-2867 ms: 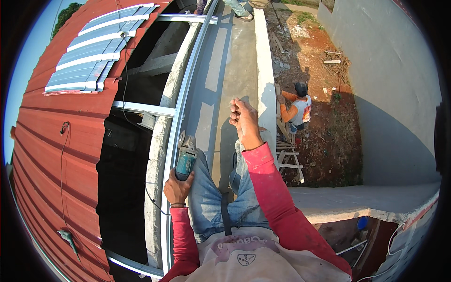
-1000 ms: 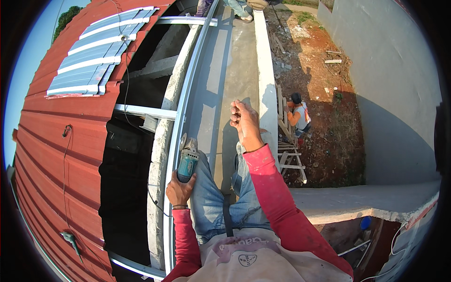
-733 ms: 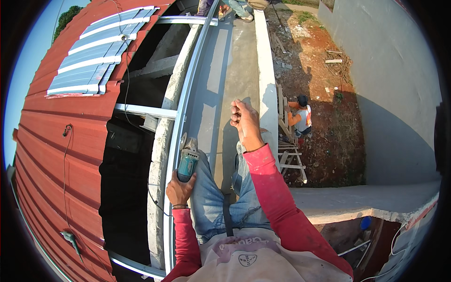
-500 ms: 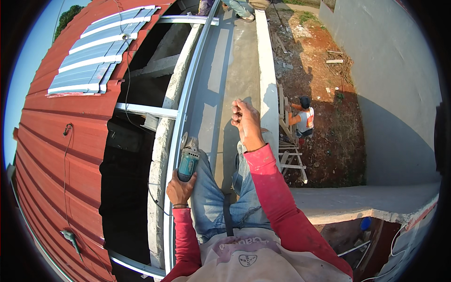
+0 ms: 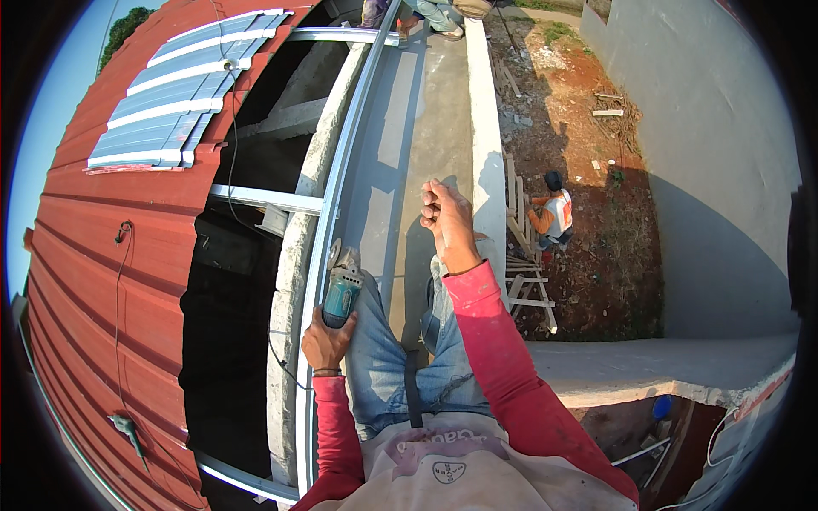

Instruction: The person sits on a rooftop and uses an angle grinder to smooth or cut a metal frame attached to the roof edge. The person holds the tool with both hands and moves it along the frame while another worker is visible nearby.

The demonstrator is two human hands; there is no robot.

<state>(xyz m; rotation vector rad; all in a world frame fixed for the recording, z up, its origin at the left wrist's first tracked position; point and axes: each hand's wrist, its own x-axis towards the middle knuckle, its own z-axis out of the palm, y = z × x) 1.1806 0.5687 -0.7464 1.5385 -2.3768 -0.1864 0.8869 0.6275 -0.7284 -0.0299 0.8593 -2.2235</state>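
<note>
My left hand [image 5: 325, 342] is wrapped round the body of a teal angle grinder [image 5: 342, 296]. The grinder's disc [image 5: 342, 255] points away from me, close beside a long silver metal rail [image 5: 328, 213], and the tool is by my left thigh. Held up over the concrete gutter floor [image 5: 439, 128], my right hand [image 5: 447, 220] has its fingers curled closed. Whatever those fingers may hold is hidden. No tool shows in that hand.
Left of the rail lie dark roof openings [image 5: 226, 341] and red metal sheeting [image 5: 111, 298], with a loose cable and a green power tool [image 5: 128, 433]. A low wall edge [image 5: 486, 145] drops toward red soil, where a co-worker [image 5: 554, 213] stands by timber [image 5: 520, 221]. Other people crouch ahead.
Below on the right, the co-worker has shifted slightly to the right. At the top, part of another person has come into view beside the rail. My hands stay in place.
</note>
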